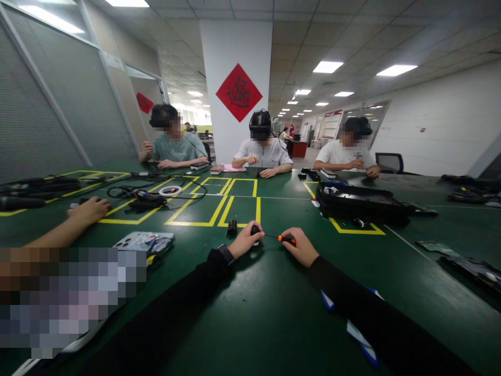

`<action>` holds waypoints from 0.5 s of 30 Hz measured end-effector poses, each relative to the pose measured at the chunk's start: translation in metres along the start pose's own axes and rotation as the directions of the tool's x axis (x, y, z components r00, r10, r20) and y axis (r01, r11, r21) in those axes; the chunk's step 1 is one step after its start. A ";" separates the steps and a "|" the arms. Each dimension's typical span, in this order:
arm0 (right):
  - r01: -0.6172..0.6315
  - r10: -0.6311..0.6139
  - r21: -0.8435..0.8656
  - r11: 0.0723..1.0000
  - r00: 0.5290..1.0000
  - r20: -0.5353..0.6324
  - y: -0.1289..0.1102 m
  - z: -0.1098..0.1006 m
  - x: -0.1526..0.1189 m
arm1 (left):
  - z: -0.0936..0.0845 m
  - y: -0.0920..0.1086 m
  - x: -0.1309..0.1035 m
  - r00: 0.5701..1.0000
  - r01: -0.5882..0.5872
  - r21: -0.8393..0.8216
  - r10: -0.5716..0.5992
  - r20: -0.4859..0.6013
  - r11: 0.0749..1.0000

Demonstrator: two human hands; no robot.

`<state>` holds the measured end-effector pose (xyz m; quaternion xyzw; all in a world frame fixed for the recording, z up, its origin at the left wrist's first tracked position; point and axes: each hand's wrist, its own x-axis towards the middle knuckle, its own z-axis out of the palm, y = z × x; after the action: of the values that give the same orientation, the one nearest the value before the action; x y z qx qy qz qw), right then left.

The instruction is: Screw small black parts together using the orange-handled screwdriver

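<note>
My left hand (246, 239), with a dark watch band at the wrist, is closed on a small black part (255, 230) whose kind I cannot make out; something pale shows beneath it. My right hand (303, 245) grips a screwdriver (280, 238) by its black and orange handle. The thin shaft points left, its tip at or close to the small black part; contact is too fine to tell. Just left of my left hand, a short black cylindrical piece (232, 226) stands on the green table (250, 324).
At the left, another person's hand (92, 209) rests near tangled black cables (144, 201). A pale flat case (144, 241) lies closer. To the right are a large black housing (360, 201) and a green board (436, 247). Blue-and-white pieces (362, 342) lie by my right sleeve. Several people sit opposite.
</note>
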<state>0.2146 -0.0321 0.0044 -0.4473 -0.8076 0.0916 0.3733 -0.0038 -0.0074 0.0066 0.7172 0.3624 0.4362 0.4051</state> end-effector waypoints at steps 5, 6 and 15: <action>-0.041 0.036 0.120 0.992 0.998 0.042 -0.006 -0.001 -0.002 | 0.000 -0.002 0.000 1.000 -0.016 -0.021 0.016 -0.005 1.000; -0.046 0.039 0.148 0.988 0.998 0.053 -0.007 -0.001 -0.002 | 0.000 -0.001 0.000 1.000 -0.003 -0.031 0.003 -0.003 1.000; -0.106 0.103 0.057 0.993 0.994 0.039 -0.002 0.000 0.000 | 0.001 0.000 -0.001 1.000 -0.003 -0.011 0.003 -0.012 1.000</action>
<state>0.2134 -0.0333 0.0050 -0.4760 -0.7866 0.1430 0.3664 -0.0030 -0.0082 0.0064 0.7130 0.3613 0.4432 0.4059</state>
